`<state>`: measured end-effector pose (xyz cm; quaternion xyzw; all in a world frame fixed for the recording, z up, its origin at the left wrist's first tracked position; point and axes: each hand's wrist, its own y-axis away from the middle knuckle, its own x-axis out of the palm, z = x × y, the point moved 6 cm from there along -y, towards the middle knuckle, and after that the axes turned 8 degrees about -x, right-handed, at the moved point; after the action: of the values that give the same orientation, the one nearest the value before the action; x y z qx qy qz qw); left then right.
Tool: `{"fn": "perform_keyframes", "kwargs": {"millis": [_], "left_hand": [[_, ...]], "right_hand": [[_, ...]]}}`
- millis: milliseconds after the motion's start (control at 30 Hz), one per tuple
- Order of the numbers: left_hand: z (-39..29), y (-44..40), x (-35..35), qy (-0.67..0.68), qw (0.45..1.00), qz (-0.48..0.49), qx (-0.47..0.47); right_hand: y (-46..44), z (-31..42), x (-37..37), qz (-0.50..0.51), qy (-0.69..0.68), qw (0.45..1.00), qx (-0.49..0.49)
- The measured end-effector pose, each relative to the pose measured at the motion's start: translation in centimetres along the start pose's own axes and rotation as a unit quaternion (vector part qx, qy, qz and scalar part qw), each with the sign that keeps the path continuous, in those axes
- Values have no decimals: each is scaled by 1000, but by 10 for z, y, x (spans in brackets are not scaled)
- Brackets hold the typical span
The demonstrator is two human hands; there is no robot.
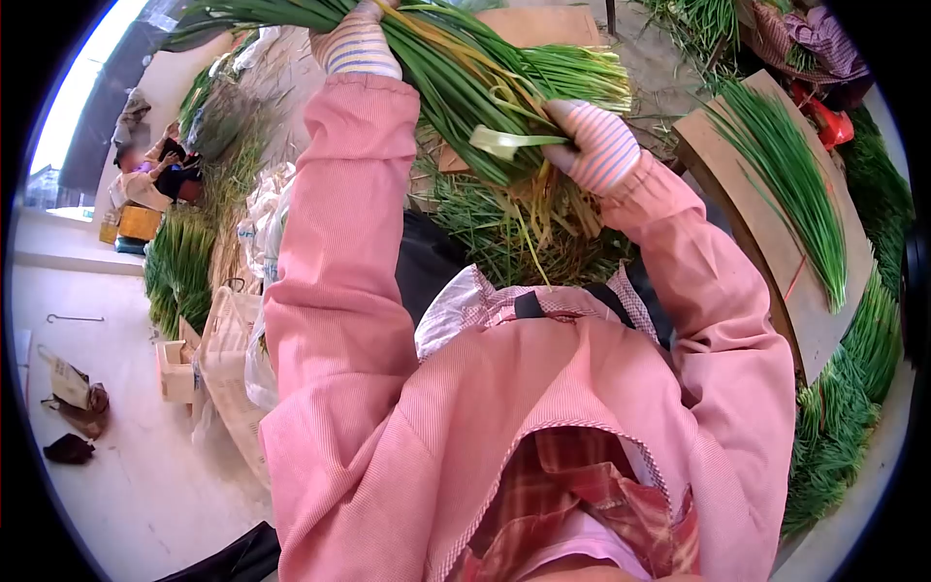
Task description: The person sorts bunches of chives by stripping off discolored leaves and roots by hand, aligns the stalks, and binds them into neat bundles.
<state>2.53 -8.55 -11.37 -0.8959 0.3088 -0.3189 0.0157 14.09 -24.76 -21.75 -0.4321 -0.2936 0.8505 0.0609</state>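
My left hand, in a striped knit glove, is closed around a big bunch of garlic chives at the top of the head view. The long green leaves run from upper left down to the right, with several yellowed ones among them. At the bunch's lower right end, my right hand, gloved the same way, has its fingers closed on leaves at the edge. A pale, folded leaf sticks out beside it. Behind the bunch lie more chives with light cut ends.
Loose leaf scraps heap up below my hands. A board on the right carries a sorted bunch of chives, with more piled greens beyond it. On the left are plastic bags, standing chives and another person.
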Motion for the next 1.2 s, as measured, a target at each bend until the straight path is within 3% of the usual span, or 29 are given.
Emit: {"fn": "perform_keyframes", "kwargs": {"millis": [33, 100, 167, 233, 433, 500, 567, 600, 667, 700, 767, 833, 867, 900, 967, 1067, 1167, 1200], "left_hand": [[2, 0, 2, -2, 1000, 1, -2], [5, 0, 4, -8, 1000, -3, -6], [6, -2, 6, -17, 1000, -7, -8], [3, -3, 7, -22, 1000, -10, -8], [-1, -5, 13, -39, 999, -10, -1], [-3, -5, 13, -41, 999, -11, -1], [-6, -5, 13, -43, 999, -12, 3], [-7, -7, 15, -46, 999, -9, 4], [-10, -8, 14, -50, 999, -10, 2], [-10, -9, 13, -50, 999, -12, 2], [-14, -9, 14, -53, 999, -13, 7], [-19, -10, 14, -57, 998, -18, 11], [-21, -11, 14, -60, 998, -19, 11], [-22, -12, 14, -62, 998, -20, 13], [-24, -15, 13, -68, 997, -21, 12], [-28, -21, 11, -79, 997, -25, 12], [-31, -27, 13, -83, 996, -22, 13], [-32, -28, 13, -84, 996, -22, 13]], "right_hand": [[8, 1, 0, 1, -3, 1000, 4], [27, 10, -1, -39, -222, 974, 6], [37, 22, -4, -73, -310, 948, -12], [43, 21, 4, -74, -453, 887, 48], [70, 12, -12, 2, -380, 924, 35], [82, 12, -11, -15, -414, 909, 32], [81, 13, -12, 4, -345, 938, 23], [75, 17, -14, -13, -369, 929, -17], [59, 26, -21, 24, -79, 991, -110], [47, 42, -35, -77, -17, 980, -182], [27, 61, -39, -133, -74, 955, -254], [14, 75, -11, -85, -197, 919, -332], [10, 82, 8, 15, -208, 919, -334], [11, 86, 23, -16, -137, 940, -311], [14, 71, 46, 50, -67, 975, -206], [15, 53, 32, -12, -57, 988, -143], [23, 50, 20, -80, -92, 982, -147], [27, 43, 28, -23, -82, 991, -102]]}}
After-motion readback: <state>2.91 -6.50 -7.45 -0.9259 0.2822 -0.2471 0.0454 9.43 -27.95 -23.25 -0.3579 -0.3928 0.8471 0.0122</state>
